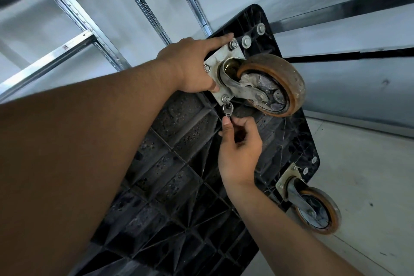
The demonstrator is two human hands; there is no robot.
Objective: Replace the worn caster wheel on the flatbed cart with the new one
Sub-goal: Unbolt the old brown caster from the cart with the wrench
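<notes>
Head view shows the flatbed cart tipped up with its black ribbed plastic underside facing the camera and a metal shelving rack behind it. The worn caster wheel sits at the cart's upper corner. Its orange-brown tread is scuffed, dirty and faded, its grey hub is grimy, and a scrap of pale debris is caught between the hub and the steel fork. The swivel race above the fork looks rusty and greasy. A second caster, with a cleaner orange tread, is bolted to the cart's corner below and to the right of the worn wheel. The worn wheel's square mounting plate, stained and dull, lies flat on the cart just left of the wheel. The left hand rests on the plate with thumb and index finger spread wide, the index stretched along the plate's far edge and the thumb pressed on its near part. The right hand, below the worn wheel, pinches the handle of a small wrench between its thumb and curled fingers. The wrench head meets the nut at the plate's lowest corner, though I cannot tell whether it is seated.
</notes>
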